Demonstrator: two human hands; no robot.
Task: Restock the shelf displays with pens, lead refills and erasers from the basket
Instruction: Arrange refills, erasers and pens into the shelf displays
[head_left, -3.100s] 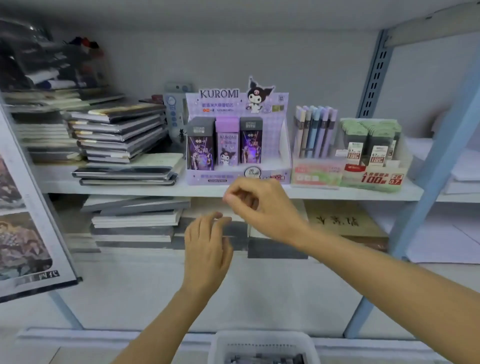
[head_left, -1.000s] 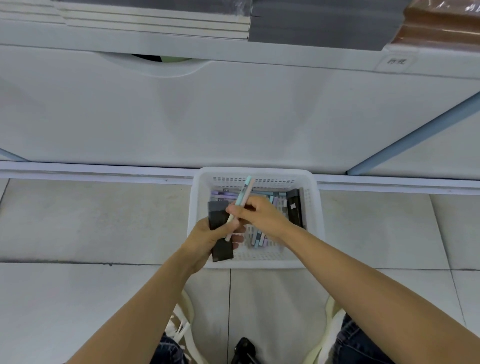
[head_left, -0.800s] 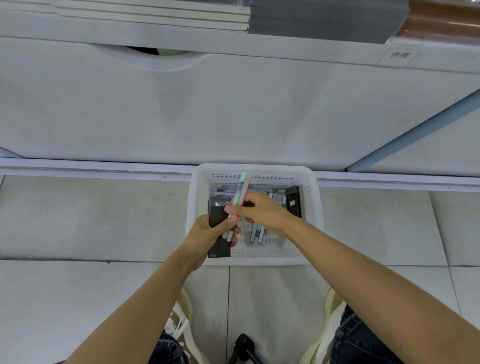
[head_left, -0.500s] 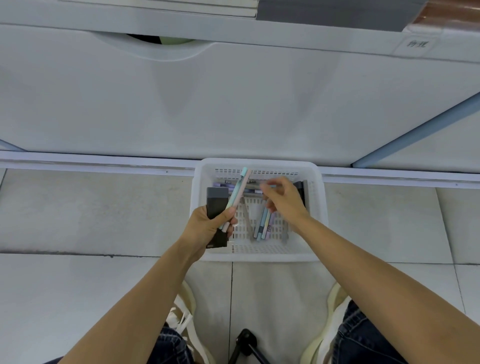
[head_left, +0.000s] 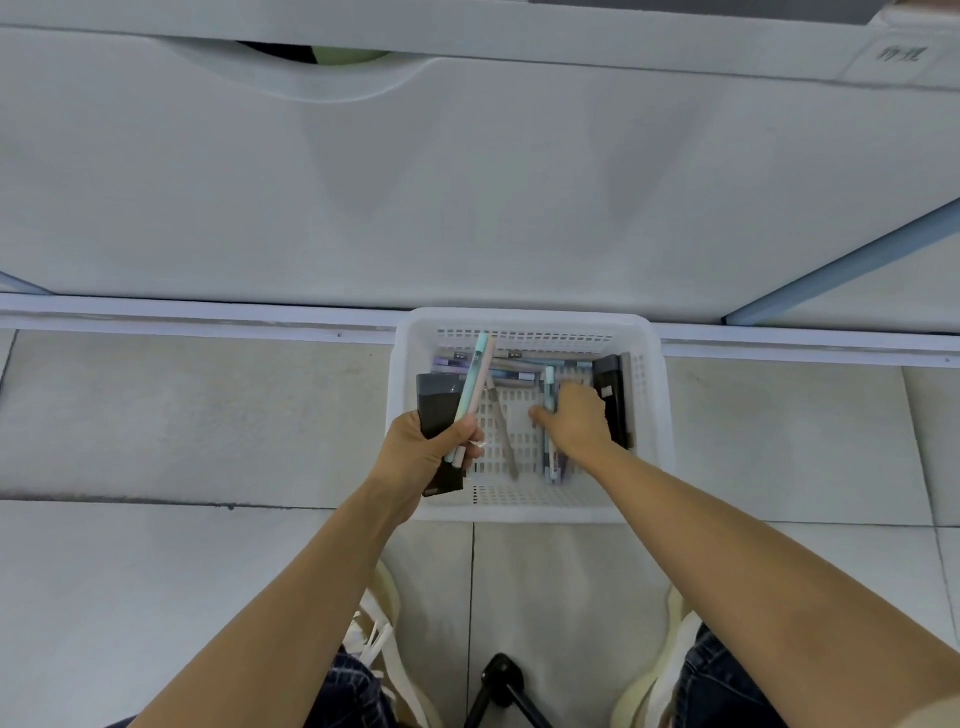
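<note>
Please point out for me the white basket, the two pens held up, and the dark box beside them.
white basket (head_left: 530, 512): head view, on its near rim.
pens (head_left: 475, 384): head view, on the barrels, upper half.
dark box (head_left: 436, 410): head view, on its upper part.

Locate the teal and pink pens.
In the head view, the teal and pink pens are held in the left hand against a dark box, over the left edge of the white basket.
</note>
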